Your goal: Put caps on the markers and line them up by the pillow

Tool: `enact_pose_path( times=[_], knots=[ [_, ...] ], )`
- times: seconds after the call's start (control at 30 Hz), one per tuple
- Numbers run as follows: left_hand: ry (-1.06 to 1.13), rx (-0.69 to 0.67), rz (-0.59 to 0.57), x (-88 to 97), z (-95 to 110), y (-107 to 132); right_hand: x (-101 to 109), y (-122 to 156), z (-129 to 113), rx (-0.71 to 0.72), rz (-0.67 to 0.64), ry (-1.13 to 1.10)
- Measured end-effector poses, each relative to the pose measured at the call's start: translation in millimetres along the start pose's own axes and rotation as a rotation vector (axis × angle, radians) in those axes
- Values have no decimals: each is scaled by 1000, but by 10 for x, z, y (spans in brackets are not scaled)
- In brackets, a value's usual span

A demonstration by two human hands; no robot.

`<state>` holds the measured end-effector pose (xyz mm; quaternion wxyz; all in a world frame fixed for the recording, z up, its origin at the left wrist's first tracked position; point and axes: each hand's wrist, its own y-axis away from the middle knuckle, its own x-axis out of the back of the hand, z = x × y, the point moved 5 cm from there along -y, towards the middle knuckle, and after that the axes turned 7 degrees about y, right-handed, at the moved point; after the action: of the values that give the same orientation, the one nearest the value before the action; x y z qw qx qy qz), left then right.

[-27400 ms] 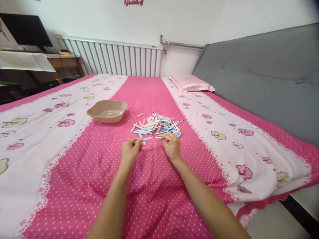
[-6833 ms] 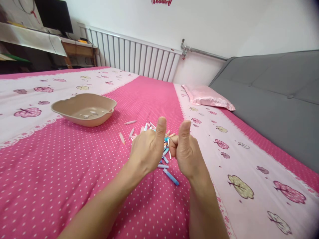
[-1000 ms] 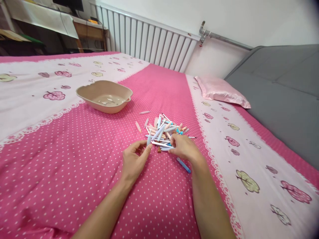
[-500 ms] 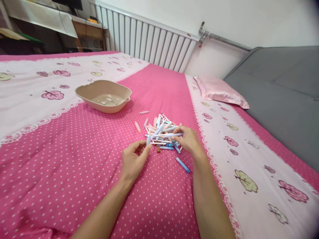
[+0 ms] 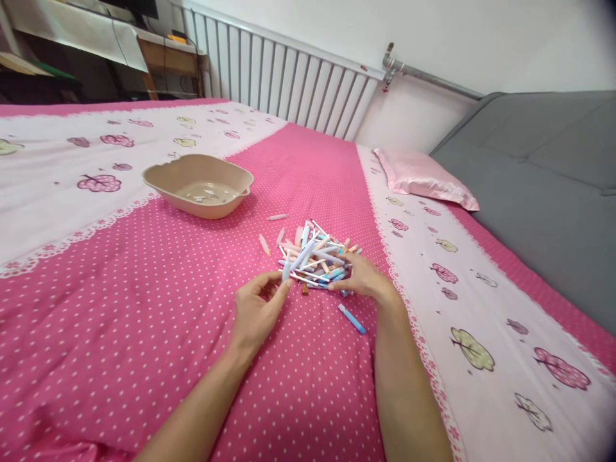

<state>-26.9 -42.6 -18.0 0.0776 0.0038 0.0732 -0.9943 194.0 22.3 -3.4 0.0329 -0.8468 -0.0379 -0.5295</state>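
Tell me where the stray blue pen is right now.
In the head view the blue pen lies alone on the pink dotted bedspread, on the near side of the pen pile, right beside the wrist of the right hand.

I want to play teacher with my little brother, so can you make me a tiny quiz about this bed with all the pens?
1. True or false: the beige basin sits to the left of the pen pile.
2. Pick one: what lies alone beside the wrist of the right hand? A a blue pen; B a spoon; C a key.
3. Short answer: which of the hands is at the pile's near left edge?

Key: 1 true; 2 A; 3 the left hand.
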Motion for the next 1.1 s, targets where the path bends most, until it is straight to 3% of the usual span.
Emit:
enact_pose_path(
  times=[0.1,0.3,0.5,0.9,1.1],
  knots=[
    [7,1,2,-3,8,-2,-85,-1,-33,34,-23,41],
    [1,-21,-9,5,2,7,-140,-56,-202,47,150,36],
    [10,-28,-17,3,11,5,-134,-87,-449,225,221,-21],
    [45,-2,-6,2,15,7,-232,52,-796,503,95,-71],
    [16,-14,-11,5,0,1,-122,49,-697,474,45,-52]
  ],
)
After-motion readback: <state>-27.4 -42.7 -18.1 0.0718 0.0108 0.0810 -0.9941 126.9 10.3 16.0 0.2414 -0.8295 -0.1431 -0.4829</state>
